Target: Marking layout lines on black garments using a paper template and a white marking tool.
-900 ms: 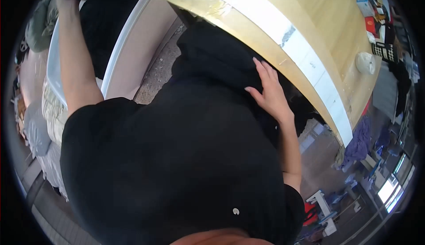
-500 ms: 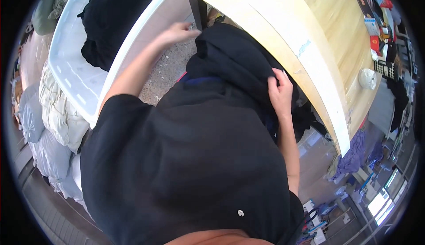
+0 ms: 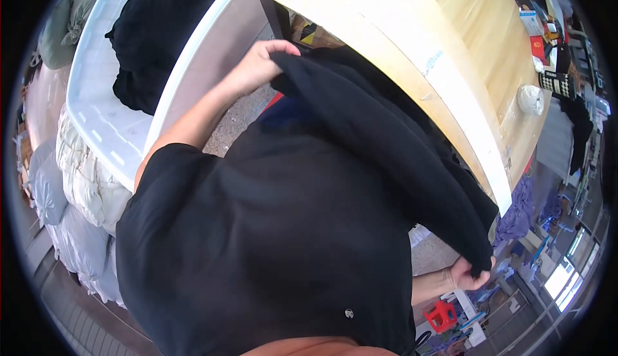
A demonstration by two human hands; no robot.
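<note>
A black piece of cloth, perhaps a garment, stretches across my lap between my two hands, beside the wooden table's edge. My left hand pinches its upper left corner, close to the rim of the plastic bin. Low on the right, my right hand grips the other end, fingers closed around the fabric. The cloth's exact kind does not show. More black cloth lies heaped inside the translucent bin at the upper left.
The pale wooden table stands at the upper right, with a white roll and small boxes near its far edge. Stuffed sacks are piled on the left. A red stool stands at the lower right.
My right hand has moved down and outward to the right, pulling the black cloth out long. My left hand, apart from the cloth's corner before, now grips it.
</note>
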